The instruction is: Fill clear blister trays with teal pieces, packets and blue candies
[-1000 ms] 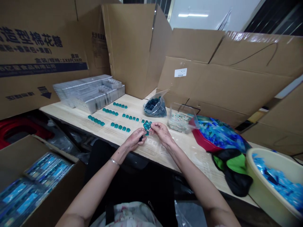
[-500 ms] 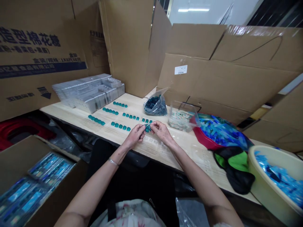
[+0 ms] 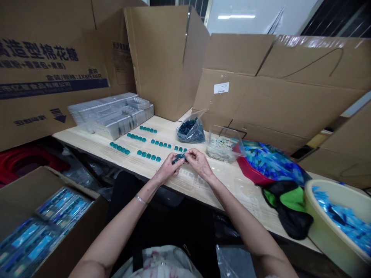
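My left hand [image 3: 169, 168] and my right hand [image 3: 197, 162] meet over the near edge of the wooden table [image 3: 95, 144], both pinched on a small teal plastic piece [image 3: 179, 156] held between their fingertips. Beneath the hands lies a clear blister tray [image 3: 188, 178] flat on the table. Rows of teal pieces [image 3: 148, 156] sit in clear strips just beyond my left hand. Past my right hand are a clear bag of dark teal pieces [image 3: 189, 129] and a clear tub [image 3: 222, 146].
A stack of clear trays [image 3: 111, 114] stands at the table's far left. To the right are a red basin of blue packets [image 3: 268, 164], a green and black cloth [image 3: 288, 206] and a cream basin [image 3: 337, 222]. Cardboard boxes [image 3: 275, 94] wall the back. A carton of blue packs [image 3: 43, 220] sits lower left.
Both hands have closed in around the teal piece, which was held up and plainly visible before and now lies lower, mostly covered by the fingertips. The view has shifted slightly.
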The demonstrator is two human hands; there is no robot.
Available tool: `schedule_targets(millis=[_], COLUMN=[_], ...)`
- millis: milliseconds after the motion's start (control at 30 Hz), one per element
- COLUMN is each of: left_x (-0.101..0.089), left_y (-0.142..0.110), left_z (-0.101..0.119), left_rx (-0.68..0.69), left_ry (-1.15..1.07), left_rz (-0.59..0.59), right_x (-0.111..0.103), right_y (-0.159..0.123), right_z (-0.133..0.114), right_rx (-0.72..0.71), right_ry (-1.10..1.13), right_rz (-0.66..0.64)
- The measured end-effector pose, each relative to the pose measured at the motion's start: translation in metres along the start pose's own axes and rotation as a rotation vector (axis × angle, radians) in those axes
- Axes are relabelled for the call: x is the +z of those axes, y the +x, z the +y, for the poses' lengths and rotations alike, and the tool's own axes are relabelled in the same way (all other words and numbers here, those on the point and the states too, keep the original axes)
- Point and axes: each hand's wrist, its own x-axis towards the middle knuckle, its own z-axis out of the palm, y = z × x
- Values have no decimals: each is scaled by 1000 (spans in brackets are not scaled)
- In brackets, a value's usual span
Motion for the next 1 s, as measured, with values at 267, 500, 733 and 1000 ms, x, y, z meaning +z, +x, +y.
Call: schedule_targets(millis=[267, 500, 733, 1000], left_x=[-14, -15, -14, -16], left_y=[2, 3, 2, 3], left_z=[-1, 4, 8, 14], left_rx=[-38, -61, -62, -84], left_ry=[-4, 7, 24, 70], left_rz=[-95, -97, -140, -177], right_x=[-6, -2, -4, -7], right_y=[-8, -9, -8, -12], right_z=[-9, -9, -11, -8], right_rx=[-64, 64, 134, 31], right_ry=[-70, 173, 272, 114], right_rz=[-68, -67, -85, -41])
